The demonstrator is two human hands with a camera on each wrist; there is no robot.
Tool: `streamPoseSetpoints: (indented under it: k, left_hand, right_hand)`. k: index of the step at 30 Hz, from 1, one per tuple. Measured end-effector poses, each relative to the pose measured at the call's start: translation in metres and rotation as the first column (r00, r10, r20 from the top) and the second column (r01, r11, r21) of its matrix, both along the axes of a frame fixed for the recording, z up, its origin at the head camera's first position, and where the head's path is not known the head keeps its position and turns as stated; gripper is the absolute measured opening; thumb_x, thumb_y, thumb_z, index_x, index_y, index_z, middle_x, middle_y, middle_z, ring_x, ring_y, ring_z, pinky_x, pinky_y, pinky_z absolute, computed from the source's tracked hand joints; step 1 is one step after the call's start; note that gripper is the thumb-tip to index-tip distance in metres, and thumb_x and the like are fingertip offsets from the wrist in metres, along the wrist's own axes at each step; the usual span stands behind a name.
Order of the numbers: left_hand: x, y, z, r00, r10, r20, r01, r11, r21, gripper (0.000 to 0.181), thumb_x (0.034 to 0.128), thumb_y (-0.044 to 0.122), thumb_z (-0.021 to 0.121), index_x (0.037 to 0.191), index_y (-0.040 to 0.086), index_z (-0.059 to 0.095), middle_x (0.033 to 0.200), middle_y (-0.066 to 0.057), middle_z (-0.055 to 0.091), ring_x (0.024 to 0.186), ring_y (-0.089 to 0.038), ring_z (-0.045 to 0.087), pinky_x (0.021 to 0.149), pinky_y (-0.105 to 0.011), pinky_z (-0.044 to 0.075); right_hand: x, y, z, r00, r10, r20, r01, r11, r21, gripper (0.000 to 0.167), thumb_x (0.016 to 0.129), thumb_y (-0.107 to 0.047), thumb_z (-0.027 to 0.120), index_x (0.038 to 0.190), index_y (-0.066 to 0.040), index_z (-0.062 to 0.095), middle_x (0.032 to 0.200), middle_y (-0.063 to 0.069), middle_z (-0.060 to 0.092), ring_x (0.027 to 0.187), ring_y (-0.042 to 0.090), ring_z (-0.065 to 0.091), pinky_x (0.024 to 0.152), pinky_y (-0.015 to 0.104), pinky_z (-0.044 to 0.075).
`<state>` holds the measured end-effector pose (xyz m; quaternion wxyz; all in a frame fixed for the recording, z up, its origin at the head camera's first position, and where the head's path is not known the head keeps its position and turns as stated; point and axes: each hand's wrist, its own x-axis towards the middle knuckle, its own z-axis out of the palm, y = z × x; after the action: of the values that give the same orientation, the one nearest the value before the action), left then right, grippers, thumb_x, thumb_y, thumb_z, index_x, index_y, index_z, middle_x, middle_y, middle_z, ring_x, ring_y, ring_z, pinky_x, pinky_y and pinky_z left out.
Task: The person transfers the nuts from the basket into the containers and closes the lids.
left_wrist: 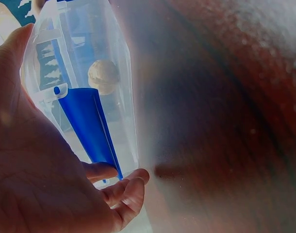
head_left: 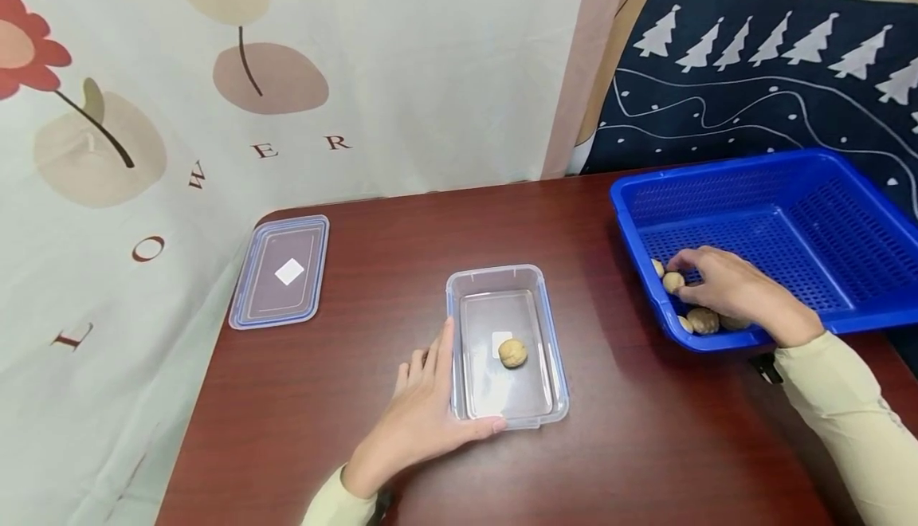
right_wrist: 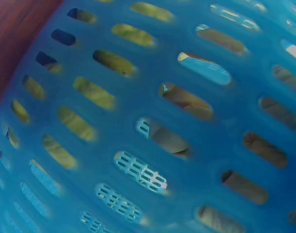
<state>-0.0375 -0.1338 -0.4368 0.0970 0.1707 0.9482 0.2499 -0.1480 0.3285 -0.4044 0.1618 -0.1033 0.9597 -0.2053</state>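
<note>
Presently, one clear container (head_left: 495, 315), uncovered, upright near the middle of the reddish-brown surface (head_left: 373, 287). Contents: a single walnut (head_left: 512, 353), lying on the container floor beside a white label (head_left: 498, 341).

Left hand (head_left: 423, 410): set at the near left corner of the container, fingers outstretched along the left wall, thumb laid across the near edge; steadying rather than clasping, by all appearance.

Right hand (head_left: 739, 283): inside the blue basket (head_left: 703, 199), at the far right of the surface. Fingers and thumb bent round a second walnut (head_left: 672, 282) near the left wall; apparently pinching, though impossible to tell whether lifted off the basket floor. Of little help in the right wrist view: slotted blue plastic, close and blurred.

Remaining stock: further walnuts (head_left: 703, 321) in the near left part of the basket, partly hidden by hand and rim; exact count not determinable.

Lid (head_left: 272, 295): flat on the surface, well apart to the left, not yet fitted.

Progress, by judgement: early; one walnut in the container, one at the fingers, several left in the basket.
</note>
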Motion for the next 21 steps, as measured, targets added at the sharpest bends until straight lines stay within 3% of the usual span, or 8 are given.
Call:
streamPoseSetpoints:
  k: [5, 11, 16, 21]
  left_hand:
    - [0.0001, 0.0004, -0.0006, 1.000, 0.002, -0.005, -0.002, 1.000, -0.001, 0.149, 0.0734, 0.090, 0.077, 0.177, 0.015, 0.001, 0.168, -0.016, 0.042, 0.136, -0.035, 0.043, 0.111, -0.059, 0.033]
    - [-0.0001, 0.0016, -0.0009, 1.000, 0.001, 0.005, -0.001, 1.000, 0.009, 0.148, 0.0740, 0.090, 0.076, 0.177, 0.017, -0.001, 0.170, -0.015, 0.039, 0.138, -0.034, 0.042, 0.113, -0.062, 0.031]
    - [-0.0008, 0.0007, 0.0000, 1.000, -0.010, 0.008, 0.010, 1.000, 0.001, 0.148, 0.0746, 0.088, 0.078, 0.177, 0.014, 0.000, 0.169, -0.016, 0.040, 0.139, -0.035, 0.041, 0.114, -0.063, 0.030]
    - [-0.0013, -0.0017, 0.0047, 1.000, -0.019, 0.020, 0.020, 1.000, -0.015, 0.149, 0.0748, 0.086, 0.079, 0.176, 0.012, -0.001, 0.170, -0.016, 0.039, 0.140, -0.035, 0.040, 0.116, -0.062, 0.028]
  right_hand:
    - [-0.0013, -0.0003, -0.0006, 0.999, -0.008, 0.038, 0.008, 1.000, 0.000, 0.034, 0.098, -0.010, 0.075, 0.127, 0.008, 0.068, 0.111, 0.023, 0.070, 0.106, 0.047, 0.062, 0.093, 0.068, 0.046]
    - [0.0002, -0.0001, -0.0023, 0.998, -0.026, 0.053, 0.025, 0.999, 0.027, 0.030, 0.097, -0.015, 0.077, 0.120, 0.002, 0.069, 0.097, 0.013, 0.068, 0.090, 0.036, 0.061, 0.078, 0.054, 0.047]
    - [-0.0001, -0.0015, -0.0023, 0.998, -0.031, 0.060, 0.030, 0.999, 0.027, 0.028, 0.097, -0.017, 0.078, 0.117, -0.002, 0.068, 0.093, 0.010, 0.064, 0.085, 0.032, 0.057, 0.071, 0.046, 0.043]
    - [-0.0005, -0.0041, 0.0004, 0.998, -0.051, 0.044, 0.050, 0.998, 0.030, 0.028, 0.096, -0.019, 0.080, 0.115, -0.003, 0.068, 0.095, 0.012, 0.066, 0.085, 0.033, 0.059, 0.071, 0.046, 0.044]
